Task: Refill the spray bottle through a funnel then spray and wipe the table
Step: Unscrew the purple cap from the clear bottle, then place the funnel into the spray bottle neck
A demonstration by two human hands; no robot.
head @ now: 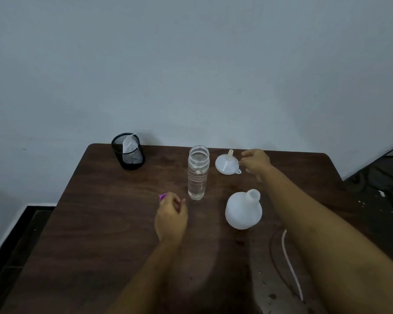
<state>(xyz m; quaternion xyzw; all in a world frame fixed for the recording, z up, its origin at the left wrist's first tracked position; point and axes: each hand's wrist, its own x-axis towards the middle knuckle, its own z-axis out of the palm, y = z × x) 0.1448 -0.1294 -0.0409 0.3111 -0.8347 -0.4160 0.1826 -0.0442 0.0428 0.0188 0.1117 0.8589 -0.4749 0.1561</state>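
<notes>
A clear, uncapped bottle with water in it stands upright mid-table. To its right a white funnel lies mouth down, spout up. My right hand is just right of the funnel, its fingertips at the rim and nothing held. A white round spray bottle with no spray head and an open neck sits nearer to me. My left hand rests on the table left of the clear bottle, closed around a small purple cap that is mostly hidden.
A black mesh cup holding a white item stands at the table's far left corner by the wall. A thin white tube lies near the right edge, beside my right forearm. Wet spots mark the near right area.
</notes>
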